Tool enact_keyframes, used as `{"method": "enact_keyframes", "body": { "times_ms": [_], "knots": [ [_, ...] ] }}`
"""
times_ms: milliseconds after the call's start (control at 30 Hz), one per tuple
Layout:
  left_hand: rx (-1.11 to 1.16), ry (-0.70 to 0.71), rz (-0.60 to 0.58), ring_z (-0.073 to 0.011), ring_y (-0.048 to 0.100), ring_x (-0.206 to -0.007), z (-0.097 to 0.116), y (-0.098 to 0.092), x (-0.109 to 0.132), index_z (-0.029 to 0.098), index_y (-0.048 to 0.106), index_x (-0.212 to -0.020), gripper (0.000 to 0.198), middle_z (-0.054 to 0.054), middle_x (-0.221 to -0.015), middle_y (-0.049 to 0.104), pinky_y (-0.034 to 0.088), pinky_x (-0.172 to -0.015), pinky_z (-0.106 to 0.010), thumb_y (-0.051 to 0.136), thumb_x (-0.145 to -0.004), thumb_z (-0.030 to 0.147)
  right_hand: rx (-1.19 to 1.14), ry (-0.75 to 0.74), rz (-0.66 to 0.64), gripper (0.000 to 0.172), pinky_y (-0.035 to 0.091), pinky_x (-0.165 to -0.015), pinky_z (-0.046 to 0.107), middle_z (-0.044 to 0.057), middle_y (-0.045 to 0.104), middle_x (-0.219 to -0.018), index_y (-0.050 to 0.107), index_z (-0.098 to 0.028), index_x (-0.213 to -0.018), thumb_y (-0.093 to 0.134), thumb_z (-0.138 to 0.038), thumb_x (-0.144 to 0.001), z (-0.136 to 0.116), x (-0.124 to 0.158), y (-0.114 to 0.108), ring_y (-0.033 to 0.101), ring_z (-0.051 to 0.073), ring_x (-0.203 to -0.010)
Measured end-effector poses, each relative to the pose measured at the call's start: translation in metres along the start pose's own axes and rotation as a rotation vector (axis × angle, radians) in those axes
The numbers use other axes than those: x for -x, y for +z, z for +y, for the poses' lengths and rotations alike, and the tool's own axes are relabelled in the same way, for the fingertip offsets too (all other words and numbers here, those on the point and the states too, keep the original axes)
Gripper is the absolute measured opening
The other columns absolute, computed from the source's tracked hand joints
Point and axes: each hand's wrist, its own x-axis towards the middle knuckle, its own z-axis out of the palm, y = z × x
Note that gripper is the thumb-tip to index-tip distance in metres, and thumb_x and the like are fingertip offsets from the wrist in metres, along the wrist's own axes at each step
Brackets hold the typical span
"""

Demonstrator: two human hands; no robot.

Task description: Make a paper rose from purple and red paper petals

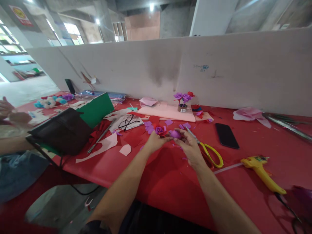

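Note:
My left hand (155,142) is closed, its thumb and fingertips reaching the edge of a purple paper petal (175,134). On the petal's other side, my right hand (191,146) pinches it with curled fingers. A purple paper rose (159,130) shows just above my left hand; whether that hand touches it I cannot tell. Loose purple petals (148,126) lie behind the rose. Close to my right hand are yellow-handled scissors (214,155), their blades pointing away from me.
A yellow glue gun (264,174) and a black phone (226,136) lie on the red table (255,136) at right. Finished paper flowers stand in a small pot (182,108). Glasses (129,122) and paper scraps are at left, beside a green board (97,110). Another person's arm (14,139) shows far left.

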Motion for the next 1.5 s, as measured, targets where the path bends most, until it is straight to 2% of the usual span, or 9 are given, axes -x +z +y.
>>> {"method": "enact_keyframes", "body": {
  "times_ms": [133,300,433,600,833,967,1133,1333,1500],
  "knots": [
    [-0.093,0.025,0.017,-0.0151,0.057,-0.066,-0.003,-0.002,-0.001,0.016,0.066,-0.065,0.020,-0.001,-0.065,0.063,0.047,-0.067,-0.030,0.081,-0.063,0.030,0.008,-0.009,-0.038,0.035,0.053,-0.082,0.037,0.004,0.073,-0.093,0.069,-0.021,-0.097,0.075,-0.033,-0.065,-0.003,-0.001,-0.007,0.066,0.021,-0.087],
    [-0.097,0.034,0.016,-0.0143,0.057,-0.067,-0.002,-0.003,0.001,0.017,0.068,-0.074,0.021,-0.002,-0.073,0.067,0.047,-0.066,-0.029,0.082,-0.063,0.028,0.156,-0.041,-0.070,0.017,0.048,-0.068,0.031,0.001,0.068,-0.072,0.069,-0.019,-0.078,0.073,-0.032,-0.068,-0.002,-0.006,-0.015,0.060,0.016,-0.068],
    [0.020,0.027,0.011,-0.0079,0.050,-0.062,0.003,-0.002,0.002,0.021,0.065,-0.097,0.030,-0.002,-0.094,0.065,0.042,-0.060,-0.024,0.077,-0.071,0.031,0.124,-0.030,0.068,0.019,0.044,-0.067,0.029,-0.002,0.064,-0.070,0.066,-0.018,-0.075,0.076,-0.032,-0.065,-0.003,-0.008,-0.022,0.055,0.014,-0.065],
    [0.159,-0.021,0.067,-0.0065,0.035,-0.052,0.006,-0.002,0.000,0.019,0.061,-0.082,0.032,0.000,-0.080,0.060,0.030,-0.051,-0.024,0.065,-0.080,0.051,-0.050,0.035,0.178,0.029,0.043,-0.062,0.027,-0.004,0.060,-0.065,0.063,-0.019,-0.072,0.083,-0.032,-0.057,-0.004,-0.011,-0.024,0.053,0.012,-0.061],
    [0.317,-0.024,-0.119,-0.0071,0.036,-0.051,0.006,0.004,0.003,0.018,0.060,-0.086,0.039,0.000,-0.068,0.060,0.027,-0.051,-0.024,0.064,-0.081,0.057,-0.235,0.035,0.092,0.030,0.045,-0.061,0.025,-0.004,0.062,-0.067,0.067,-0.021,-0.067,0.089,-0.029,-0.047,-0.013,-0.006,-0.023,0.055,0.012,-0.063],
    [0.406,-0.041,-0.108,-0.0061,0.038,-0.050,0.004,0.009,0.006,0.019,0.053,-0.084,0.038,0.003,-0.067,0.059,0.029,-0.051,-0.021,0.071,-0.077,0.052,-0.260,0.023,-0.041,0.026,0.044,-0.056,0.024,-0.004,0.061,-0.065,0.071,-0.022,-0.064,0.091,-0.027,-0.048,-0.019,-0.001,-0.021,0.053,0.010,-0.060],
    [0.520,-0.062,-0.148,-0.0078,0.047,-0.062,0.004,0.016,0.010,0.015,0.054,-0.071,0.040,0.001,-0.073,0.059,0.038,-0.064,-0.022,0.078,-0.071,0.047,-0.234,-0.046,-0.183,0.017,0.051,-0.065,0.028,-0.001,0.065,-0.069,0.075,-0.024,-0.066,0.089,-0.028,-0.057,-0.026,0.003,-0.015,0.059,0.013,-0.067],
    [0.534,-0.074,-0.197,-0.0096,0.047,-0.066,0.001,0.020,0.013,0.014,0.062,-0.073,0.038,0.000,-0.072,0.056,0.038,-0.067,-0.025,0.079,-0.070,0.047,-0.201,-0.156,-0.163,0.015,0.055,-0.070,0.033,0.000,0.067,-0.074,0.076,-0.024,-0.068,0.088,-0.029,-0.060,-0.029,0.005,-0.011,0.064,0.016,-0.071],
    [0.422,-0.035,-0.196,-0.0103,0.047,-0.067,-0.014,0.019,0.013,0.015,0.065,-0.075,0.037,0.001,-0.070,0.056,0.039,-0.070,-0.026,0.078,-0.070,0.048,-0.136,-0.279,-0.121,0.013,0.053,-0.062,0.031,0.000,0.065,-0.074,0.073,-0.023,-0.070,0.085,-0.025,-0.066,-0.025,0.007,-0.009,0.063,0.015,-0.067]
  ]
}}
